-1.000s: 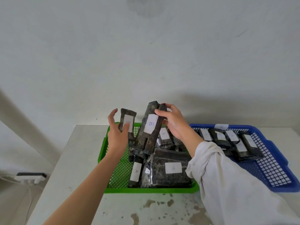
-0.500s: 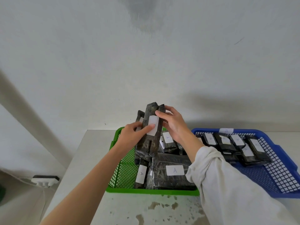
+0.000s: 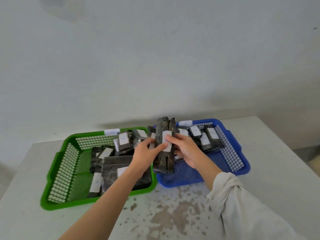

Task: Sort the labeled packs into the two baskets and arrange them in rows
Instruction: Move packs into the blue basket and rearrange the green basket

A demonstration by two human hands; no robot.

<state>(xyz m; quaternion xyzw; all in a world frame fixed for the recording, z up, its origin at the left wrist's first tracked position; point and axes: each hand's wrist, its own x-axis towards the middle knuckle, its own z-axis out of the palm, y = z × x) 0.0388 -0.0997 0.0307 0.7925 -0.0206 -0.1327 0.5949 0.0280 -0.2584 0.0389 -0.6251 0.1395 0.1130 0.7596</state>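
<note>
Dark plastic pack (image 3: pixel 164 144), upright with its long axis running twelve to six, is gripped by left hand (image 3: pixel 144 154) and right hand (image 3: pixel 186 149); blue basket (image 3: pixel 232 148) lies at three o'clock, nearer the right.

Both hands (image 3: pixel 147 153) (image 3: pixel 187 150) hold upright dark packs (image 3: pixel 164 146) between the baskets (image 3: pixel 57 163) (image 3: pixel 242 163).

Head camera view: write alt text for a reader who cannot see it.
Both hands, left hand and right hand, hold a bundle of dark labeled packs upright above where a green basket and a blue basket meet on a stained table. Each basket already holds dark packs with white labels.
</note>
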